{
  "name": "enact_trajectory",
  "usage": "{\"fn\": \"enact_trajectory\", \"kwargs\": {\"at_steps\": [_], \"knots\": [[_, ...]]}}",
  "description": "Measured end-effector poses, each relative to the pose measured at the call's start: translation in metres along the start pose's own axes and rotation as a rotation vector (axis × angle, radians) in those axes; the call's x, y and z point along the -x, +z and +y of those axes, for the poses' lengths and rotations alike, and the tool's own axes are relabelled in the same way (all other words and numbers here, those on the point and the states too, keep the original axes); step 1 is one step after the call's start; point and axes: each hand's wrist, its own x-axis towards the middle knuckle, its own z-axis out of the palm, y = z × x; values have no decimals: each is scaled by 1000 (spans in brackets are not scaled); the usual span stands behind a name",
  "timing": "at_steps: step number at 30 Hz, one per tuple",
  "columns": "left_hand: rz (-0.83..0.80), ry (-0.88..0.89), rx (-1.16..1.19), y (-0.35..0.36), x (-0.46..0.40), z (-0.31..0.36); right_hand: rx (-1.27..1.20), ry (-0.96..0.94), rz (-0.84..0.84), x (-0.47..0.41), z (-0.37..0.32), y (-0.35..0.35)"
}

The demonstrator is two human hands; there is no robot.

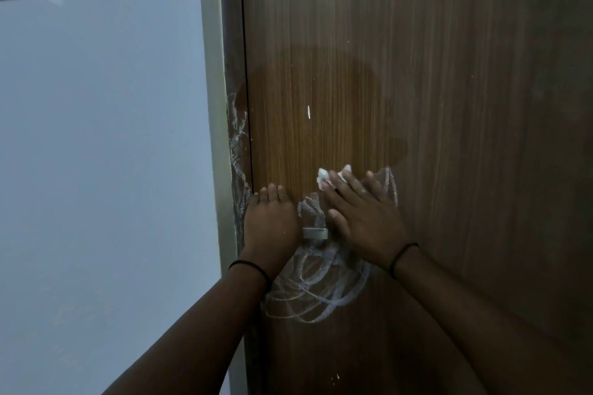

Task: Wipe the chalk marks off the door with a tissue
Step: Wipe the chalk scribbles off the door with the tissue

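White crumpled tissue (324,179) under right hand (365,218), wood-grain door (449,106)

Two bare forearms enter from the bottom edge, with no sleeves visible on either. The left hand (269,221) has a thin black band (248,266) around its wrist. The right hand (362,218) has a matching thin black band (402,255) around its wrist. No rings, gloves or watch faces show on either hand. Short fingernails (272,186) are visible on both hands.
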Motion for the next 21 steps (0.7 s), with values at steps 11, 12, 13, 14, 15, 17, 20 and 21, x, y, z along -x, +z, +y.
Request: {"fn": "enact_trajectory", "kwargs": {"at_steps": [11, 12, 13, 14, 15, 17, 20, 21], "knots": [[-45, -16, -25, -4, -2, 4, -35, 83, -55, 20, 7, 2], [-45, -14, -21, -3, -2, 4, -38, 108, -58, 29, 15, 3], [-48, -15, -20, -4, -2, 4, -46, 153, -50, 36, 23, 3], [-53, -21, -21, -5, -2, 4, -56, 207, -32, 39, 31, 1], [-58, -28, -23, -6, -2, 5, -68, 258, -7, 37, 36, -1], [-65, -41, -20, -8, -1, 8, -112, 328, 37, 22, 38, -6], [-55, -55, 0, -6, -1, 9, -154, 301, 33, 9, 25, -6], [-46, -54, 6, -4, -1, 9, -141, 266, 15, 15, 23, -3]]}}
